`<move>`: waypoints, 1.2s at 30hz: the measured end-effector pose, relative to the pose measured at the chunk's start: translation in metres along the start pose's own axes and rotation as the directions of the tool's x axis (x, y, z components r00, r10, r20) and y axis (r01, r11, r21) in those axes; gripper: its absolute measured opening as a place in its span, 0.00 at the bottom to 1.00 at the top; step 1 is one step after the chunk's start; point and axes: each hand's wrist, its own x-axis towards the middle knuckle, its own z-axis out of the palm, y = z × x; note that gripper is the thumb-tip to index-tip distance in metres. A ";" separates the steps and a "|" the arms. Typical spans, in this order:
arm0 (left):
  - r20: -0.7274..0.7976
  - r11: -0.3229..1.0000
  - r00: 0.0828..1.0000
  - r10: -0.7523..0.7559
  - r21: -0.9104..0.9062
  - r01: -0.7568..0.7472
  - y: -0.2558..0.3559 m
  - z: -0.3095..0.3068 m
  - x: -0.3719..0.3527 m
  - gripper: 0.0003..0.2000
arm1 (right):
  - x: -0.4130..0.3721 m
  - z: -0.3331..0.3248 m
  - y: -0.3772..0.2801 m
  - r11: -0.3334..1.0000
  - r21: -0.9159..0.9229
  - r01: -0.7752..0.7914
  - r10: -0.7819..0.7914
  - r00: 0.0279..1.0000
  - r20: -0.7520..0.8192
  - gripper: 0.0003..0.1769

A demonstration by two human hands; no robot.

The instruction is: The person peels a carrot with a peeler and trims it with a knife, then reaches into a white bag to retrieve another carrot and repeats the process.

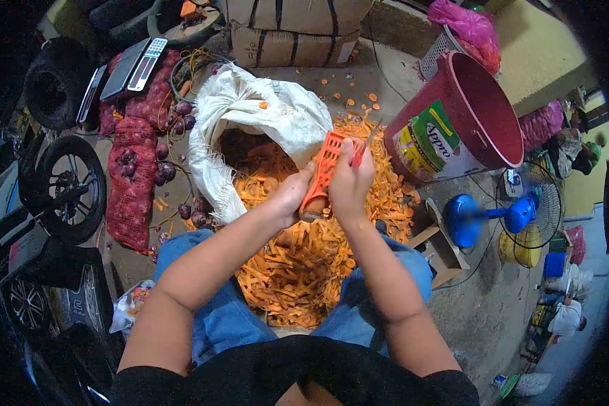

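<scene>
My left hand (295,196) is closed along the left side of an orange-red plastic piece with rows of holes (329,160). A blunt, brownish-orange end, like that of a carrot (312,213), sticks out below it. My right hand (350,181) presses against the other side, its fingers wrapped around a red-handled knife (358,155) whose thin blade points up and right. Both hands meet above a heap of orange peelings (287,277) between my knees. Behind them a white woven sack (271,111) lies with its mouth towards me, peelings and carrots inside.
A large dark red bucket (413,145) leans at the right, near a blue fan (465,220) and a cardboard box (446,254). Red net bags of onions (128,203) and a motorcycle (68,189) are on the left. Tied cartons (298,47) stand behind. People are far right.
</scene>
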 end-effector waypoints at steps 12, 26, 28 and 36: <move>0.002 0.971 0.990 -0.142 0.196 0.139 0.009 0.002 -0.015 0.19 | 0.063 -0.041 0.030 0.931 0.257 -0.260 0.332 0.894 -0.300 0.10; 0.157 0.963 0.987 -0.022 -0.263 0.063 0.006 -0.007 0.007 0.18 | 0.008 -0.002 -0.004 0.978 0.093 -0.185 0.185 0.983 0.010 0.11; -0.007 0.968 1.000 0.005 -0.251 -0.006 0.008 0.009 -0.001 0.15 | -0.004 0.002 -0.006 0.998 0.065 -0.028 0.019 0.991 0.130 0.10; 0.044 0.948 0.998 -0.051 0.316 0.035 0.015 0.018 -0.025 0.18 | 0.053 -0.029 0.050 0.960 -0.280 0.029 -0.085 0.978 -0.191 0.09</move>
